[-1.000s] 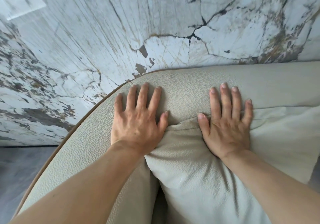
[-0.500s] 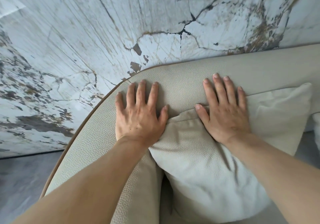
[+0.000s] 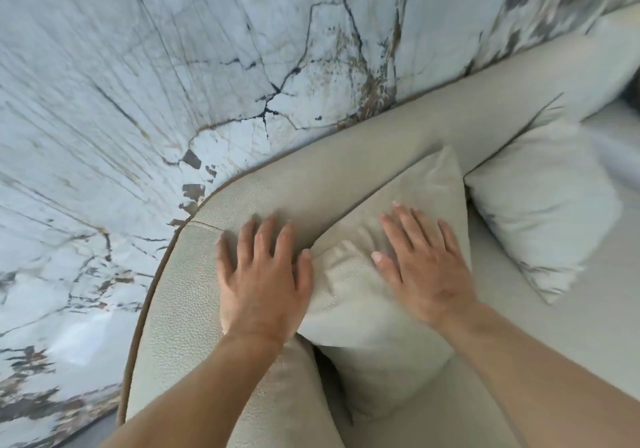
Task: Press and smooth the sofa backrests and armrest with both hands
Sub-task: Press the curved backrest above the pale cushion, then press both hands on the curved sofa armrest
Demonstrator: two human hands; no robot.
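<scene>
Two hands flat, one view from my head. My left hand (image 3: pixel 263 284) lies palm down on the curved corner of the sofa backrest (image 3: pixel 398 142), fingers spread apart, gripping nothing; thumb tip touching the edge of the cushion just to its right. The pebbled beige leather runs under my left palm and bends back toward me as the armrest (image 3: pixel 166 329), edged along its outer side with a thin brown piping (image 3: pixel 142 312).

My right hand (image 3: pixel 422 271) lies palm down on the near cushion (image 3: pixel 363 302), fingers splayed and open, closed on nothing. The cushion leans tilted against the backrest, its top corner ahead of my right fingertips; the fabric creases between my two thumbs. Its lower part sits below my right wrist, on the seat (image 3: pixel 588 329).

Beyond my right hand, further right, a second, paler cushion (image 3: pixel 540 212) rests against the backrest, just beside the first.

Ahead of both hands, past the backrest's top, a white marble-patterned wall (image 3: pixel 173 83) with dark veins and brown patches. Picture slightly blurred at the right edge.
</scene>
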